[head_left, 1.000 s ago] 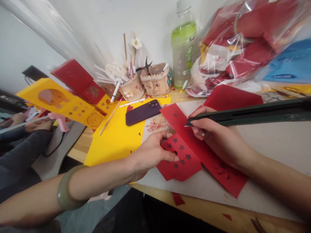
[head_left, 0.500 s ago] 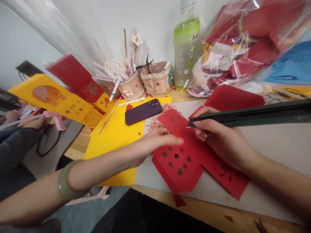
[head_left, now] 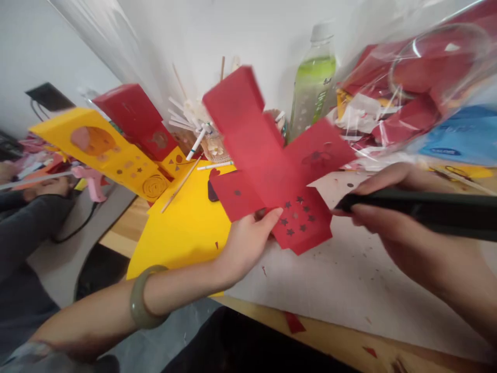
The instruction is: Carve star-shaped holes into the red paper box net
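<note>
A red cardstock cutout (head_left: pixel 264 160), shaped like an unfolded box with folded edges, is held up off the table. My left hand (head_left: pixel 248 241) pinches its lower edge between thumb and fingers. Small stars and a round hole are cut in its lower panel, and curved cuts show on the right-hand panel. In my right hand (head_left: pixel 388 217) is a long dark utility knife (head_left: pixel 423 210), its tip beside the cutout's lower right panel. A pale grey work board (head_left: pixel 330 285) lies underneath, with small scraps on it.
A yellow sheet (head_left: pixel 174 238) lies left, with a phone (head_left: pixel 213 187) mostly hidden. Yellow (head_left: pixel 112 155) and red (head_left: pixel 134 114) paper pieces stand behind it. A green drink bottle (head_left: pixel 314 77) and a clear plastic bag (head_left: pixel 411 83) stand at the back. Another person's sleeve (head_left: pixel 42 228) shows far left.
My left hand has gripped the red cutout, lifted it from the board and turned it. My right hand has moved right with the utility knife.
</note>
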A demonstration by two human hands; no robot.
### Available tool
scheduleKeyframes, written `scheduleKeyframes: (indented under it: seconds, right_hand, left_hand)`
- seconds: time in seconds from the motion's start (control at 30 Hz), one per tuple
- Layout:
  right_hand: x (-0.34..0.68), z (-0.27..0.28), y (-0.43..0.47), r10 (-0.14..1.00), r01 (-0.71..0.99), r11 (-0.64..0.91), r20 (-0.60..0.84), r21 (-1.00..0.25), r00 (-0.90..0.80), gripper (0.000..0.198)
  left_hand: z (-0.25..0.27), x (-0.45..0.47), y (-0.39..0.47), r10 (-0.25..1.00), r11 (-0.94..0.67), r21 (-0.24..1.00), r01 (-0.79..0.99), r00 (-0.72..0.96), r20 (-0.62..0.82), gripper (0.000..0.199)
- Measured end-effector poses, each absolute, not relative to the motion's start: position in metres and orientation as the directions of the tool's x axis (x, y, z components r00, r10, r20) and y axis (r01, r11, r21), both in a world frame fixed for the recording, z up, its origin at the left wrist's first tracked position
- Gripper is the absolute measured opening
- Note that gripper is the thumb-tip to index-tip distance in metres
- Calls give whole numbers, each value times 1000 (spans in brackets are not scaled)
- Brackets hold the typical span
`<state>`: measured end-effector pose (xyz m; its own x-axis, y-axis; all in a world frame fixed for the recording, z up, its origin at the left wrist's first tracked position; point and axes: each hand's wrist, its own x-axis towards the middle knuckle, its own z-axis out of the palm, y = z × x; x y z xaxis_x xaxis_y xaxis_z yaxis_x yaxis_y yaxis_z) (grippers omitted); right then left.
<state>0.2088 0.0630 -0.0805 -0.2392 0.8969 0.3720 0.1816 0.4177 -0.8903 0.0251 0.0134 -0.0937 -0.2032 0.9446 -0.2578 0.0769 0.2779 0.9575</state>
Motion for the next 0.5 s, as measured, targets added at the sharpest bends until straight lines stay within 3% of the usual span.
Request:
scheduleKeyframes:
  seconds: [0.13,0.2,0.3,0.33,0.37,0.4,0.47,0.5]
  right_hand:
    - [201,-99,68,870,274,341,191,-899,-454,11]
    - [199,-104,70,868,313,288,109,-905,-484,14]
    - [197,-105,69,880,362,232,37,-903,-474,15]
    - [196,-103,68,882,368,198,2,-909,-471,14]
    - [195,-102,68,881,361,147,-44,-921,-471,14]
    - [193,-99,69,875,347,84,-98,-934,-475,13]
    - [190,-95,74,852,313,-24,-183,-950,-490,11]
    - [188,-93,78,844,298,-39,-192,-954,-501,10]
  left_hand:
    - [-81,19,14,861,509,860,40,-46,-507,21]
    - [-68,7,9,782,575,782,242,121,-612,28]
    - [-50,-13,-3,634,438,733,520,400,-662,36]
    - [-46,-18,-6,643,331,751,572,446,-623,36]
    - [-45,-21,-8,730,142,769,624,459,-507,39]
    - [-46,-23,-7,843,-108,755,647,462,-275,39]
    - [-56,-24,1,868,-487,489,724,463,180,32]
    - [-64,-24,8,825,-561,317,765,488,285,29]
